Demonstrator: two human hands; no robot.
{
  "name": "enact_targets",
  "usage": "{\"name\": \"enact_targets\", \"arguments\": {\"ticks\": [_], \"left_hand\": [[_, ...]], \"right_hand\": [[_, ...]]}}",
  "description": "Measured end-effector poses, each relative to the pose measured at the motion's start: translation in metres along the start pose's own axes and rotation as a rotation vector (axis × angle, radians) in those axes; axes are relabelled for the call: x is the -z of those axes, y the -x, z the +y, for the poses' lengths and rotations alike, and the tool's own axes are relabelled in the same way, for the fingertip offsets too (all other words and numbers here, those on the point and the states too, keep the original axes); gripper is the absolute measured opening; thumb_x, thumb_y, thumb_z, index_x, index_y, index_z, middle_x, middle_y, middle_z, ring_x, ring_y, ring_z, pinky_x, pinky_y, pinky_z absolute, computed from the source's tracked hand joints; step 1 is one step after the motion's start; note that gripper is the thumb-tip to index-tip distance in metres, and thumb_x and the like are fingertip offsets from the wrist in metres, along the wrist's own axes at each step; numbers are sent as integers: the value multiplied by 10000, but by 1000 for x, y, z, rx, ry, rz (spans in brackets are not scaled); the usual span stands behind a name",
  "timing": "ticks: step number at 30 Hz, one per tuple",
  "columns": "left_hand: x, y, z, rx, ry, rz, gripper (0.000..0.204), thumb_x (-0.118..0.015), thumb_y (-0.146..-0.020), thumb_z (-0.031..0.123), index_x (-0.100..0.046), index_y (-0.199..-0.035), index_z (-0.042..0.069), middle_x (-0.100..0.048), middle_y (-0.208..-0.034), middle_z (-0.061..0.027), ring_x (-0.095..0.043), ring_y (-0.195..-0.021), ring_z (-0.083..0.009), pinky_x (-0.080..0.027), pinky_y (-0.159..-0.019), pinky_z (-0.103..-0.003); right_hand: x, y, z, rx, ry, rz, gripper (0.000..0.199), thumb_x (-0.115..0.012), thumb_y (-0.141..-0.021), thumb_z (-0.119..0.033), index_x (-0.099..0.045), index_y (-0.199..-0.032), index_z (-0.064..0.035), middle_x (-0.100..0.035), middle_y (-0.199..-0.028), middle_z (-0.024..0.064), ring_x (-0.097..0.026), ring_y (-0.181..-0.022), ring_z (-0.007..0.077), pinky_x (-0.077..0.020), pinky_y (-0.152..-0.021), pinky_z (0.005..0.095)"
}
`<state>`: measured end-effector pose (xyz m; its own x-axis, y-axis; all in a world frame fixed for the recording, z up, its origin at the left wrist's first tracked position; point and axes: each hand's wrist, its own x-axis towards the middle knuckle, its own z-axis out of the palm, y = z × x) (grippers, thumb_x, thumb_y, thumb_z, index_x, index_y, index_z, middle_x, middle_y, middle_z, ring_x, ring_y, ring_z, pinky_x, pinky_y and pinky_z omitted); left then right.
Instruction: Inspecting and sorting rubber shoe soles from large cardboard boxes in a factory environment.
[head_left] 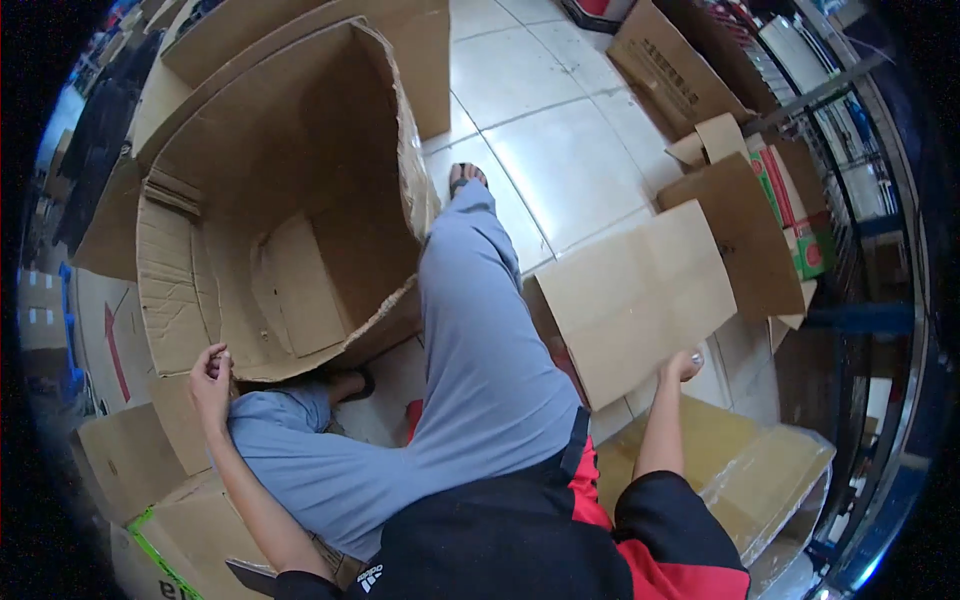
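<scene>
My left hand (pixel 211 372) is closed, its fingers curled together beside the near rim of a large open cardboard box (pixel 170 265). Whether it grips anything cannot be made out. My right hand (pixel 682 367) is closed too, by the near right edge of a smaller closed carton (pixel 635 300). Something small and shiny shows at its fingers, too small to name. Inside the large box lies a loose piece of cardboard (pixel 305 285). The box's right rim is ragged, and my leg in grey trousers (pixel 470 290) stretches along it.
White floor tiles (pixel 550 140) run ahead between the cartons. Open boxes (pixel 745 235) with red and green packs (pixel 800 230) stand to the right, against a metal rack (pixel 850 130). A taped carton (pixel 760 465) sits near my right arm; more cardboard (pixel 190 520) lies at my left.
</scene>
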<state>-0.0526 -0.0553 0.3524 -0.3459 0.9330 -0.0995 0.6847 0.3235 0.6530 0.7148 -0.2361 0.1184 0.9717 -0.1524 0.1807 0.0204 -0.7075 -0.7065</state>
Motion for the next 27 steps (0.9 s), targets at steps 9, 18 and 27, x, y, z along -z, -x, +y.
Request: {"name": "enact_targets", "arguments": {"ticks": [9, 18, 27], "left_hand": [[-4, -7, -9, 48, -84, 63, 148, -588, -838, 138, -631, -914, 18, -585, -672, -5, -527, -593, -66, -440, -559, -216], [8, 9, -20, 61, -135, 111, 202, -608, -774, 151, -660, -904, 5, -656, -781, -106, -607, -693, -153, -481, -639, -276], [-7, 29, 14, 26, -418, 72, 212, -596, -760, 285, -668, -892, 137, -664, -796, -68, -644, -752, -215, -504, -677, -343]], "right_hand": [[-21, 30, -64, -226, 278, 50, 310, -430, -833, -391, -537, -1065, -215, -640, -907, 117, -604, -847, 341, -429, -681, 493], [-120, 106, -170, 46, 388, -334, 304, -508, -817, -306, -586, -960, -48, -637, -836, 174, -617, -812, 322, -475, -671, 407], [-45, 147, -323, 344, -393, -913, 253, -527, -793, -153, -592, -1002, -27, -614, -927, 150, -595, -830, 257, -500, -711, 377]]}}
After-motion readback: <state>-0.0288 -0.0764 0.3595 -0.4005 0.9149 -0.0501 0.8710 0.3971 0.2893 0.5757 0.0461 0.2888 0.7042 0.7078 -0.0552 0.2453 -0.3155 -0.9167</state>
